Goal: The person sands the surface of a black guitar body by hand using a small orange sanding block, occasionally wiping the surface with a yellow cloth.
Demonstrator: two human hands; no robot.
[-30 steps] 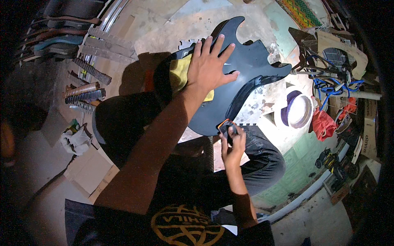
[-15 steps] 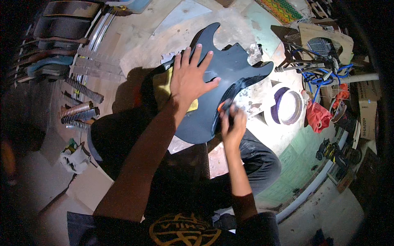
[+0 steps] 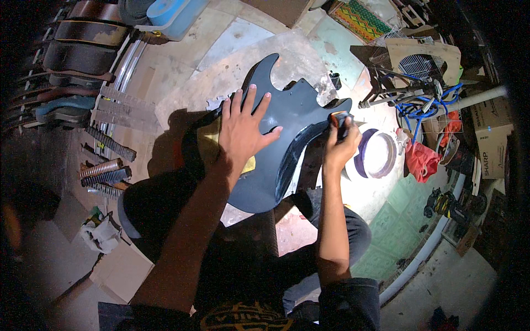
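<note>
A black electric guitar body [image 3: 265, 176] with pointed horns lies tilted across my lap. On its face my left hand [image 3: 241, 127] rests flat, fingers spread, pressing on it. A yellow cloth [image 3: 208, 138] shows beneath that hand's wrist, along the body's left side. My right hand [image 3: 342, 144] is closed round a small dark block with an orange part [image 3: 339, 118], at the right horn's edge. What the block is made of is hard to make out. Whitish, wet-looking smears mark the body's curved right edge.
Right of the guitar body stands a round white tub [image 3: 381, 154] with a purple inside. Farther right lie a tangle of blue cable [image 3: 411, 118], a red cloth [image 3: 423, 161] and cardboard boxes [image 3: 493, 149]. More guitar bodies [image 3: 83, 58] line the far left, and a blue plastic container [image 3: 179, 16] sits at the back.
My right hand has slid along the guitar body's right edge, away from me, from the lower curve up to the right horn. The left hand stays spread on the body.
</note>
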